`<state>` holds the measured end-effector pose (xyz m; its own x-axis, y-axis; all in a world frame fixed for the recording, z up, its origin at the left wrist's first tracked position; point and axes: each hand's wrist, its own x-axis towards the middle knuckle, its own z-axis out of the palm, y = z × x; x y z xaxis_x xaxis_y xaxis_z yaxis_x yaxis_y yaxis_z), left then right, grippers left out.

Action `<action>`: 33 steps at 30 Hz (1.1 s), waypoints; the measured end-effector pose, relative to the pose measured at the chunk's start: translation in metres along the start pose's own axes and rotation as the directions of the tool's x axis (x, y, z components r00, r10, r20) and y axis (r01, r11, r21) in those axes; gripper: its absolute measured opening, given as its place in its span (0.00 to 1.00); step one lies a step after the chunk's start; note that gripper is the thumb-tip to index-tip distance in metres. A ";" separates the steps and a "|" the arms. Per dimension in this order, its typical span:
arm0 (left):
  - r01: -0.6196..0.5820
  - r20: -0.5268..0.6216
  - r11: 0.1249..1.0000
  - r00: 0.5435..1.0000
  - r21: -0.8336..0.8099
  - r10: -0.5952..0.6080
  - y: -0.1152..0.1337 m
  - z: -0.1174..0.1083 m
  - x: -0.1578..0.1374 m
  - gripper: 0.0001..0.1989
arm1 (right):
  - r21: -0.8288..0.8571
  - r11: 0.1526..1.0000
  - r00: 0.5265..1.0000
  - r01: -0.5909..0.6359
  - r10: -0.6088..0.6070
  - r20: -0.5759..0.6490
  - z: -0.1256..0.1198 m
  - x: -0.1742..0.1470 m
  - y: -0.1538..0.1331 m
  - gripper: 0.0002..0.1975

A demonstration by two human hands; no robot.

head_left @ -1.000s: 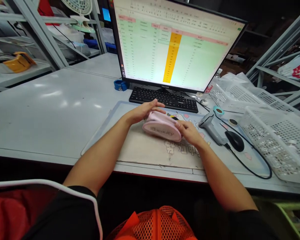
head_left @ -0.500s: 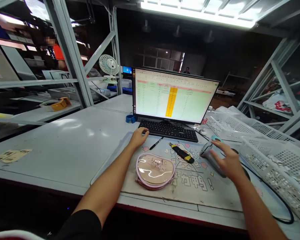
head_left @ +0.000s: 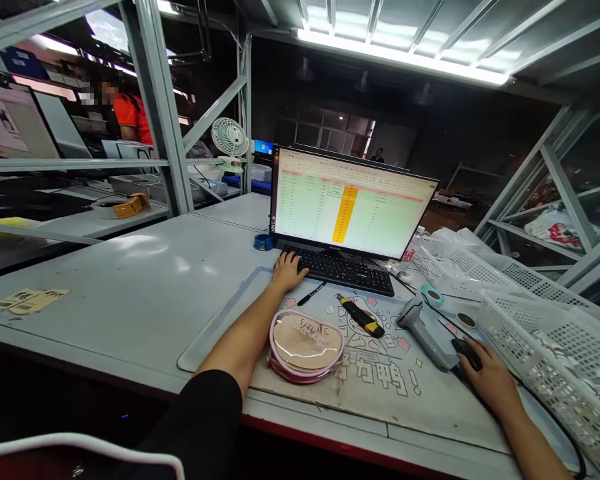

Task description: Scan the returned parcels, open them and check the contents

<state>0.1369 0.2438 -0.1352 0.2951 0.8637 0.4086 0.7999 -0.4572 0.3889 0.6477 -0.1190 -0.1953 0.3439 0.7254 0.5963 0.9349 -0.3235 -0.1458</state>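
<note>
My left hand [head_left: 287,272] rests on the left end of a black keyboard [head_left: 345,268], fingers spread over the keys. At the right, my right hand [head_left: 491,375] is wrapped over a black computer mouse [head_left: 467,353]. A grey barcode scanner [head_left: 426,335] lies just left of the mouse, its head pointing toward the monitor. Between my arms sits a pink-rimmed clear pouch [head_left: 307,343] with handwriting on its face. Beyond it lie a black marker pen [head_left: 311,293] and a yellow-and-black box cutter [head_left: 360,316]. The monitor [head_left: 353,200] shows a spreadsheet with one orange column.
White perforated baskets [head_left: 555,347] line the right side. Tape rolls [head_left: 433,295] lie beside the scanner, and a blue tape roll [head_left: 263,242] by the keyboard. Paper labels [head_left: 30,301] are at the left. Behind a metal post [head_left: 155,100] stand a small fan [head_left: 230,138] and a person [head_left: 130,117].
My right hand has moved from the scanner down and right onto the mouse, leaving the scanner lying on the mat. My left hand has shifted slightly, its fingers now spread over the keys.
</note>
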 end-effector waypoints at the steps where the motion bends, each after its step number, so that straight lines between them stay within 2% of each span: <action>1: -0.001 0.005 1.000 1.000 0.011 0.001 0.000 0.003 -0.001 0.32 | -0.011 1.000 1.000 -0.007 0.007 -0.011 0.000 -0.002 0.000 0.31; 8: -0.033 0.037 0.998 0.999 0.051 0.031 -0.006 0.016 -0.005 0.33 | 0.006 1.000 1.000 0.007 -0.007 -0.022 -0.004 -0.009 0.000 0.28; 21: -0.011 0.055 0.998 0.998 0.059 0.008 -0.005 0.018 -0.003 0.34 | 0.017 1.000 0.998 0.005 -0.006 0.057 -0.010 -0.005 0.009 0.29; 27: -0.001 0.038 0.997 0.999 0.078 -0.002 -0.003 0.016 -0.005 0.33 | 0.015 1.000 0.999 -0.019 0.018 0.038 -0.011 -0.006 0.002 0.31; 33: 0.016 0.029 0.995 0.999 0.099 -0.019 0.001 0.014 -0.009 0.32 | 0.032 0.999 0.998 0.024 -0.026 0.056 -0.002 -0.006 0.017 0.30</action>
<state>0.1425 0.2388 -0.1500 0.2947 0.8779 0.3774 0.8525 -0.4199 0.3113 0.6612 -0.1300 -0.1992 0.3238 0.7667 0.5544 0.9453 -0.2862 -0.1562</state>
